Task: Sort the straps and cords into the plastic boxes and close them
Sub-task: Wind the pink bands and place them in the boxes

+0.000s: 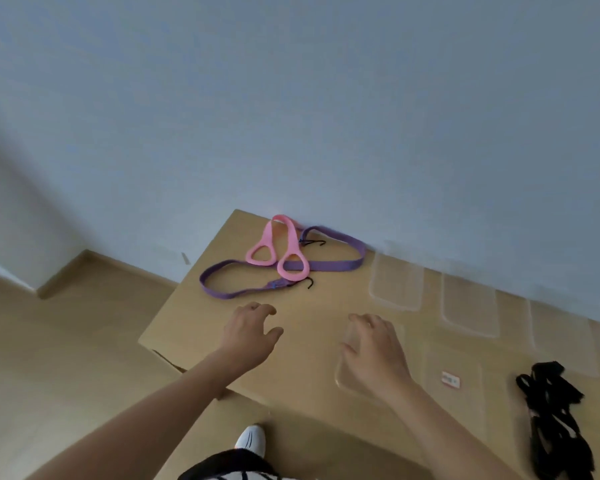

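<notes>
Nothing is sorted yet: the purple strap [284, 268] and pink loops [274, 249] lie at frame centre, black straps [551, 417] lower right. Left hand [250, 330] hovers with loose fingers, holding nothing; right hand [374, 355] rests spread on a clear box [347, 379].

We see a cardboard surface [312, 306] carrying a purple strap [329, 265], pink loops [284, 251], clear plastic boxes [397, 285] and black straps [551, 410]
</notes>
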{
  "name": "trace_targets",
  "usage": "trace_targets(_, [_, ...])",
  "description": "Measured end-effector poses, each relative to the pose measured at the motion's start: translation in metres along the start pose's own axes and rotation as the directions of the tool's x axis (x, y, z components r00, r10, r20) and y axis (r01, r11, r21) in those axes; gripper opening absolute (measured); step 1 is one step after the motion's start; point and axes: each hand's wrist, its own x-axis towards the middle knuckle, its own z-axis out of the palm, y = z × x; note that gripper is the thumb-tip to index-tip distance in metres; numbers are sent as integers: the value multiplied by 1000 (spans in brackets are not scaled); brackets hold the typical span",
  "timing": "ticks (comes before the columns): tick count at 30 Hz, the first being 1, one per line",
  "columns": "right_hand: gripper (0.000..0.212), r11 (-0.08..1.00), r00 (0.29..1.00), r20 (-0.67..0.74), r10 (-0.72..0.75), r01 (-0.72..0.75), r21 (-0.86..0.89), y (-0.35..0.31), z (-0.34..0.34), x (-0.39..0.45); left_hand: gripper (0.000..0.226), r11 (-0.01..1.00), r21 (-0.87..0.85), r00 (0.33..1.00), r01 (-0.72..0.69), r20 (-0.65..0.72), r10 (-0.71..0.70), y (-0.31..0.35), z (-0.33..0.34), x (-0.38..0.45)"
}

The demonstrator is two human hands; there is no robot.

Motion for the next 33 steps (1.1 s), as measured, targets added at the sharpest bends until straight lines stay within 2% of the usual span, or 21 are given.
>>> trace_targets(3, [54,999,996,87,-29,32,-37,-34,14,31,35,998,-58,997,-13,-75,9,-31,-10,21])
trace_targets(6, [54,997,989,139,-44,52,-53,-63,22,59,32,993,-47,985,-107,-139,99,-56,-16,43])
trace_targets(11, [48,992,982,162,-97,108,-63,-93,24,98,33,978,-7,971,-206,-125,204,-76,-21,81])
trace_targets(14, [63,985,968,211,-132,153,-85,-105,25,128,26,972,-39,968,-233,-105,228,-77,-20,95])
trace_targets(16, [61,980,970,219,-104,138,-145,-112,29,144,23,970,-72,969,-233,-106,225,-78,-18,99])
trace_targets(19, [43,962,988,140,-66,100,-254,-118,35,160,21,971,-113,972,-213,-129,198,-80,-18,104])
trace_targets(21, [34,967,994,83,-68,86,-239,-118,34,164,22,967,-124,968,-221,-145,203,-78,-20,107])
trace_targets(24, [29,993,991,-61,-120,118,-30,-120,17,160,33,964,-118,965,-240,-134,224,-71,-26,118])
trace_targets(27, [27,947,960,-229,-162,216,236,-129,-19,149,57,950,-132,958,-284,-82,275,-51,-34,126])
trace_targets(30, [20,895,924,-335,-184,299,332,-137,-59,136,74,893,-216,919,-395,-94,383,-16,-47,130])
trace_targets(31, [20,881,916,-366,-168,305,361,-138,-72,131,68,873,-247,907,-421,-118,404,-4,-50,130])
trace_targets(33, [19,851,903,-416,-110,302,430,-135,-95,119,38,863,-351,931,-364,-127,341,20,-58,128])
